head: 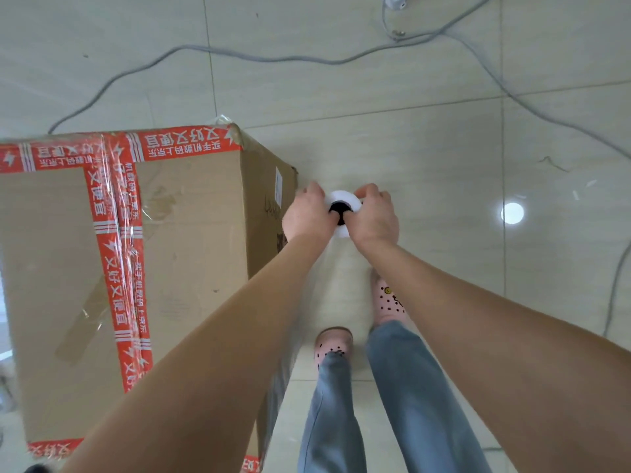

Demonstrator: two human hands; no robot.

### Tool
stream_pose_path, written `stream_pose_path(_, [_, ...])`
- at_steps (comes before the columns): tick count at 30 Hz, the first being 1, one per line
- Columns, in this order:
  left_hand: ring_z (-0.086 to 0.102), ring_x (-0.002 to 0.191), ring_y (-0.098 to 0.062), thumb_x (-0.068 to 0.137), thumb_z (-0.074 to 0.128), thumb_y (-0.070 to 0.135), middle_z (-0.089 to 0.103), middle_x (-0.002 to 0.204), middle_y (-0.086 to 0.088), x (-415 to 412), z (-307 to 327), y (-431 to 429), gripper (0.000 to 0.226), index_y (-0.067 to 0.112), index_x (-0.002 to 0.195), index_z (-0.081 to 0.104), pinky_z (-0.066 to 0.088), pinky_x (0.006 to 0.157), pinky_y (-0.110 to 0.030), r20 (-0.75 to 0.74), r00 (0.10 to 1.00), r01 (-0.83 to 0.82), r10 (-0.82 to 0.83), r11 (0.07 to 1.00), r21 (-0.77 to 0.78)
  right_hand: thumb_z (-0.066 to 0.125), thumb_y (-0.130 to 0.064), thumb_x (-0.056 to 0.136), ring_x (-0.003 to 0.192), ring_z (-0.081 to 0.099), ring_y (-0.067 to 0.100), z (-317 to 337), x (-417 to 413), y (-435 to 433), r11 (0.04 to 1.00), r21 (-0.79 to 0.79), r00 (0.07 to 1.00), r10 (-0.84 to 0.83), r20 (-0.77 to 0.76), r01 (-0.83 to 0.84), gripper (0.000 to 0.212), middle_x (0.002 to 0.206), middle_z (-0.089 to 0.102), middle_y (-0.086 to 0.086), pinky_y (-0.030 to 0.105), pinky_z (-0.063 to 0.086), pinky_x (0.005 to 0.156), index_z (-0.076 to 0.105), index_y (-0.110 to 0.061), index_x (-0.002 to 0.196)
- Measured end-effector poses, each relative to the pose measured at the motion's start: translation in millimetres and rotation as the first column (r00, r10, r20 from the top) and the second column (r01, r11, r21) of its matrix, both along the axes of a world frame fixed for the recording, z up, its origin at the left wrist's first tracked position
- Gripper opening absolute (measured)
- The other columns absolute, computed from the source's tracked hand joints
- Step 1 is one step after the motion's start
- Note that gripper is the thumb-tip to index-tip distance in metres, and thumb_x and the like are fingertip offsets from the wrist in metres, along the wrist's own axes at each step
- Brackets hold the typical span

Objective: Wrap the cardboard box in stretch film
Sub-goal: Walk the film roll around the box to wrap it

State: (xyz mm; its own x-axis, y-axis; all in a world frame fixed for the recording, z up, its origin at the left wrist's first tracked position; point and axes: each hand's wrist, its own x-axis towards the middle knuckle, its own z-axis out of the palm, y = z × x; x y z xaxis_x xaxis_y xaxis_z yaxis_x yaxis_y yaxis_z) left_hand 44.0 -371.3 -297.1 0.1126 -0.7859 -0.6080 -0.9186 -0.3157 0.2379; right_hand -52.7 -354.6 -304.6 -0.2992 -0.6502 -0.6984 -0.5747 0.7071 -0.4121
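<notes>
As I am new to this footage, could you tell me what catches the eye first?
The big cardboard box crossed with red printed tape fills the left. Beside its right edge, both hands, left hand and right hand, hold a white stretch film roll upright above the tiled floor.

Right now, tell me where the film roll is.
In the head view the film roll stands upright at centre, gripped between the left hand and right hand, just right of the box and above the floor.

Bare forearms without sleeves, blue-grey jeans [409, 387], pink perforated clogs [387, 300], yellow smiley charm [388, 290]
</notes>
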Motion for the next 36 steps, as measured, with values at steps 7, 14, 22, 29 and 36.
stream_pose_path(7, [0.061, 0.089, -0.031, 0.087, 0.051, 0.009, 0.055, 0.106, -0.007, -7.3, -4.2, -23.2, 0.024, 0.01, 0.111, 0.055, 0.037, 0.058, -0.032, 0.131, 0.84, 0.537, -0.526, 0.84, -0.07, 0.052, -0.014, 0.086, 0.083, 0.055, 0.026, -1.2, 0.4, -7.3, 0.998, -0.033, 0.997, 0.061, -0.044, -0.062, 0.023, 0.112, 0.052, 0.003, 0.031, 0.037, 0.064, 0.058, -0.021, 0.107])
stream_pose_path(14, [0.058, 0.086, -0.026, 0.082, 0.056, 0.016, 0.06, 0.096, -0.004, -3.2, -9.7, -42.5, 0.019, 0.014, 0.101, 0.058, 0.048, 0.067, -0.032, -0.036, 0.998, 0.058, -0.059, 0.998, -0.038, 0.05, -0.006, 0.085, 0.103, 0.055, 0.023, -2.6, -5.3, -35.3, 0.97, -0.168, 0.985, 0.171, -0.037, -0.174, 0.032, 0.119, 0.051, 0.0, 0.029, 0.035, 0.066, 0.059, -0.021, 0.112])
stream_pose_path(22, [0.065, 0.081, -0.024, 0.08, 0.064, 0.027, 0.066, 0.09, -0.004, -6.6, -14.1, -44.7, 0.024, 0.012, 0.093, 0.051, 0.046, 0.062, -0.027, -0.156, 0.769, -0.621, 0.62, 0.783, 0.049, 0.053, -0.022, 0.089, 0.094, 0.054, 0.026, -0.2, -0.9, -67.0, 0.999, 0.028, 0.997, -0.02, 0.072, 0.018, 0.031, 0.119, 0.049, 0.004, 0.029, 0.034, 0.07, 0.05, -0.024, 0.12])
stream_pose_path(29, [0.058, 0.095, -0.033, 0.088, 0.055, 0.01, 0.049, 0.12, -0.01, -12.9, 1.1, -67.6, 0.036, 0.01, 0.122, 0.045, 0.046, 0.066, -0.036, -0.016, 1.0, -0.005, 0.005, 1.0, 0.025, 0.048, -0.014, 0.087, 0.085, 0.049, 0.027, 4.5, -5.6, -80.4, 0.998, 0.045, 0.997, 0.037, 0.062, -0.039, 0.03, 0.114, 0.05, 0.008, 0.029, 0.036, 0.07, 0.053, -0.021, 0.116])
stream_pose_path(36, [0.059, 0.095, -0.035, 0.089, 0.05, 0.006, 0.052, 0.113, -0.009, -23.5, 2.8, -94.4, 0.029, 0.011, 0.117, 0.053, 0.037, 0.061, -0.035, 0.087, 0.922, 0.378, -0.378, 0.926, 0.016, 0.048, -0.017, 0.088, 0.087, 0.054, 0.029, -0.7, -13.1, -91.3, 0.996, 0.046, 0.996, 0.073, 0.045, -0.075, 0.027, 0.111, 0.054, 0.01, 0.03, 0.037, 0.068, 0.056, -0.022, 0.113])
